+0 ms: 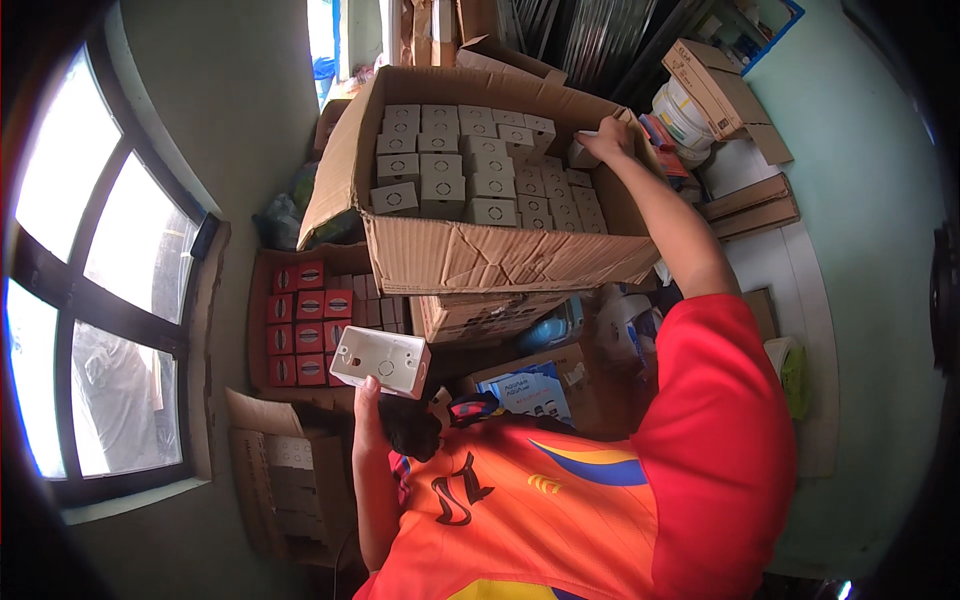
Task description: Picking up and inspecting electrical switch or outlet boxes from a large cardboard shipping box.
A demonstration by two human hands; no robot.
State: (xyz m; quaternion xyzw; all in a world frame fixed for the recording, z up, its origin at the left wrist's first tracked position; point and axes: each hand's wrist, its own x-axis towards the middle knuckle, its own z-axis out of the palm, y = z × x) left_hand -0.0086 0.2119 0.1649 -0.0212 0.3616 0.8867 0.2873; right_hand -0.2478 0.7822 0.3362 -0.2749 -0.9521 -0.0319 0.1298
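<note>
My left hand [367, 400] grips a white plastic electrical back box [405, 365], open side up, thumb on its near wall; its other fingers are hidden. My right hand [612, 140] reaches over the right side of a large open cardboard carton [510, 255], fingers closed on another white back box [581, 155] near the right inner wall. Stacked rows of similar back boxes [440, 165] with round knockout marks fill most of the carton. They stand higher at the left and middle, lower toward the right.
Below the carton's left side sits a box of small red packages [310, 305]. A second carton [450, 315] supports the big one. Another open carton [290, 480] stands lower left by the window [110, 280]. At the right are a white bucket [683, 115] and cardboard pieces [750, 208].
</note>
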